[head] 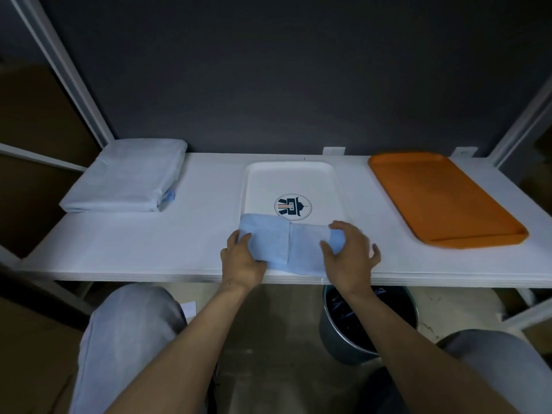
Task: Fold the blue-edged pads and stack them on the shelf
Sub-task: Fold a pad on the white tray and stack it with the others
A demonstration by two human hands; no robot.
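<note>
- While both hands work on it, the blue pad (301, 249) lies folded into a narrow band at the near edge of the white shelf (149, 243), and its far edge laps over the near end of the white tray (291, 180).
- Left hand (243, 261) is on the pad's left end, fingers curled down over it, gripping the fabric.
- Right hand (351, 261) arches over the right end, fingers spread and bent, with the tip of the pad caught between thumb and forefinger.
- A fold line runs across the pad about midway between the two hands.
- The tray's round printed logo (292, 207) sits just beyond the pad, uncovered.
- Over at the left end of the shelf, a stack of folded pads (125, 177) rests by the back corner, a bit of blue edge peeking out at its near right corner.
- Far right, an orange tray (442, 198) lies flat, well apart from the hands.
- Below the shelf, under the right forearm, a dark bucket (337, 339) stands on the floor; its contents cannot be made out.
</note>
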